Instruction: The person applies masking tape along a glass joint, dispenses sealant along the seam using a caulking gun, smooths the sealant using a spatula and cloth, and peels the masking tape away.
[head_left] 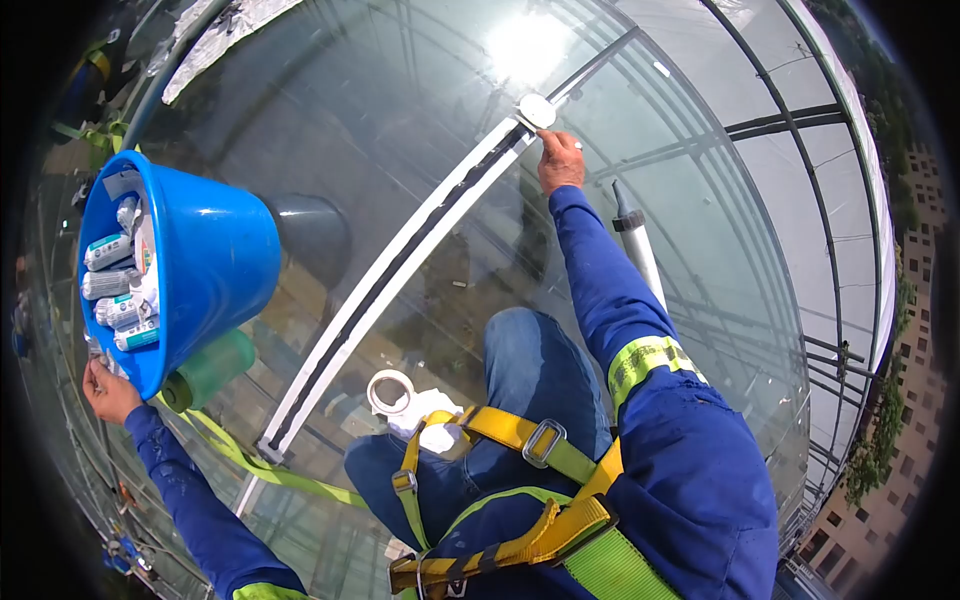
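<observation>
My right hand [560, 162], fingers pinched together, is at the upper end of a white masking tape strip [432, 222]. Just beyond the fingertips sits a round white disc [536, 110]. Two such strips border a black sealant joint [395, 258] across the glass. My left hand [110, 392] is closed at the near rim of a blue bucket [215, 235], by a crumpled greyish piece [103, 357]; its exact grip is unclear. Inside the bucket lie several foil sealant sausages [108, 252]. A caulking gun [638, 240] with a dark nozzle rests beside my right forearm.
Glass panels [640, 160] spread underneath, with metal framework below and at the right. A tape roll [390, 392] and a white crumpled cloth [432, 415] lie by my knee. A green bottle [215, 368] stands beside the bucket. A yellow-green strap [270, 475] runs to my harness [520, 430].
</observation>
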